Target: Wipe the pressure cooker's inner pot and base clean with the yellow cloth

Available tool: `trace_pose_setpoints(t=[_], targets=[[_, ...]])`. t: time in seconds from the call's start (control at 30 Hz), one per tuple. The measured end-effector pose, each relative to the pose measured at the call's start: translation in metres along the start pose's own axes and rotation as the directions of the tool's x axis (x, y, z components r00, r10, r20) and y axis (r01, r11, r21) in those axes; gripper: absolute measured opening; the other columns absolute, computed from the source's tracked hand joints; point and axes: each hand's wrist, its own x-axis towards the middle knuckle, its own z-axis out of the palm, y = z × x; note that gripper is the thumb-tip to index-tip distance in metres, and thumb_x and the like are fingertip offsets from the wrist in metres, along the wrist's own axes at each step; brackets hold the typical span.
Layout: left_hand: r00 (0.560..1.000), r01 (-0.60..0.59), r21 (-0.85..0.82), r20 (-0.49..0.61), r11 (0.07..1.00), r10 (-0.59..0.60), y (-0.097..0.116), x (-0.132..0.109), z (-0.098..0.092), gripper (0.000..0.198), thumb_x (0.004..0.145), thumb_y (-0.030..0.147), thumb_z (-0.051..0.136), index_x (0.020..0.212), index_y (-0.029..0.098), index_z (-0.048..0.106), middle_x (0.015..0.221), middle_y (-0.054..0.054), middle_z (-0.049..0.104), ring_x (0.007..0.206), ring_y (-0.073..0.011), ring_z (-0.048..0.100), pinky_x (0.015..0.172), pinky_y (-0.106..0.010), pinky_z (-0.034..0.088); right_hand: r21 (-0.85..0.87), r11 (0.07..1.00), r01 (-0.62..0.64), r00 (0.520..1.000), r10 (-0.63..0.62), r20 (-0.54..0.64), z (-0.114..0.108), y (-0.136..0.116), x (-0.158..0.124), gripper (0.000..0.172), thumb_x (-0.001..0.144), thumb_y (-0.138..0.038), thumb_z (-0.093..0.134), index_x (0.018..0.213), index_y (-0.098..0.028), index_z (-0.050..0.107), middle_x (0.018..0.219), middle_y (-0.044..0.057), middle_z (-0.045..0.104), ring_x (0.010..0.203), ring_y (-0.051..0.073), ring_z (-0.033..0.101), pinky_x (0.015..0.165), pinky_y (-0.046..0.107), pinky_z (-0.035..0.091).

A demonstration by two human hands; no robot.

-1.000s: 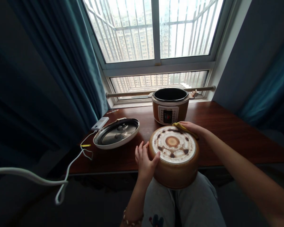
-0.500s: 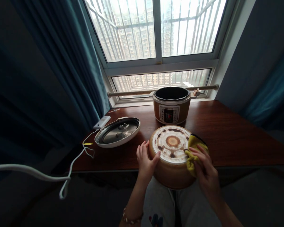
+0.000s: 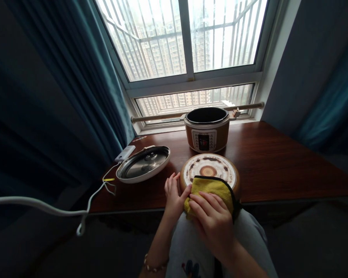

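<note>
An upturned brown inner pot (image 3: 208,170), with a white, dark-spotted underside, rests at the table's front edge above my lap. My left hand (image 3: 174,197) grips its left side, thumb toward the near rim of the base and fingers around the wall. A yellow cloth (image 3: 211,186) with black edging lies over the near part of the pot. My right hand (image 3: 216,222) holds this cloth against the pot, its fingers bent over the fabric. The cloth hides the pot's near wall.
Behind the pot stands a brown electric cooker (image 3: 206,135) with a dark opening and control panel. A round lid (image 3: 145,164) lies inner side up at left, beside a white power strip (image 3: 124,153) and cord (image 3: 46,206). The wooden table (image 3: 266,162) meets a window.
My right hand and the cloth have moved left from the pot's right edge to its near side, and the cloth is spread wider. My left hand keeps its grip. The view has shifted slightly.
</note>
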Motion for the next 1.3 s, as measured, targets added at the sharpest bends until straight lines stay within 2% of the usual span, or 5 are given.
trace_pose_setpoints(t=[0.33, 0.63, 0.83, 1.1, 1.3], targets=[[0.988, -0.100, 0.079, -0.109, 0.992, 0.109, 0.045, -0.020, -0.020, 0.048, 0.090, 0.038, 0.031, 0.133, 0.017, 0.034, 0.144, -0.011, 0.028, 0.136, -0.0245, 0.010, 0.109, -0.049, 0.014, 0.287, 0.947, -0.147, 0.983, 0.107, 0.149, -0.028, 0.013, 0.009, 0.042, 0.083, -0.019, 0.047, 0.125, -0.019, 0.044, 0.115, 0.009, 0.059, 0.105, 0.022, 0.055, 0.091, 0.037, 0.047], [0.883, -0.456, 0.338, 0.059, 0.823, 0.466, 0.075, -0.077, 0.033, 0.057, 0.083, 0.027, 0.047, 0.138, 0.021, 0.030, 0.139, -0.009, 0.039, 0.131, -0.0291, 0.028, 0.109, -0.051, 0.010, 0.514, 0.712, -0.478, 0.805, 0.589, -0.066, -0.035, 0.058, 0.001, 0.021, 0.087, -0.026, 0.043, 0.101, -0.019, 0.059, 0.099, 0.008, 0.067, 0.090, 0.021, 0.064, 0.081, 0.035, 0.053], [0.833, -0.535, 0.347, 0.066, 0.770, 0.549, 0.050, -0.069, 0.026, 0.050, 0.080, 0.029, 0.052, 0.129, 0.021, 0.043, 0.129, -0.008, 0.051, 0.126, -0.0266, 0.035, 0.109, -0.047, 0.009, 0.208, 0.944, -0.256, 0.928, 0.300, -0.219, -0.017, 0.088, -0.022, 0.031, 0.089, -0.019, 0.038, 0.112, -0.019, 0.057, 0.113, 0.006, 0.061, 0.109, 0.020, 0.055, 0.103, 0.046, 0.034], [0.899, -0.437, 0.028, -0.016, 0.899, 0.438, 0.019, -0.023, -0.001, 0.034, 0.087, 0.023, 0.035, 0.117, 0.019, 0.052, 0.128, -0.008, 0.050, 0.127, -0.0228, 0.035, 0.108, -0.045, 0.022, 0.183, 0.947, -0.265, 0.924, 0.304, -0.232, -0.015, 0.094, -0.024, 0.027, 0.088, -0.017, 0.042, 0.109, -0.019, 0.060, 0.104, 0.004, 0.066, 0.108, 0.020, 0.055, 0.097, 0.038, 0.042], [0.836, -0.439, -0.087, 0.323, 0.894, 0.443, 0.036, 0.042, -0.020, 0.032, 0.088, 0.031, 0.040, 0.113, 0.025, 0.060, 0.129, -0.002, 0.052, 0.125, -0.0174, 0.039, 0.108, -0.036, 0.025, 0.199, 0.937, -0.285, 0.910, 0.330, -0.251, -0.015, 0.091, -0.024, 0.027, 0.088, -0.017, 0.042, 0.108, -0.019, 0.059, 0.104, 0.004, 0.065, 0.105, 0.019, 0.056, 0.099, 0.039, 0.039]])
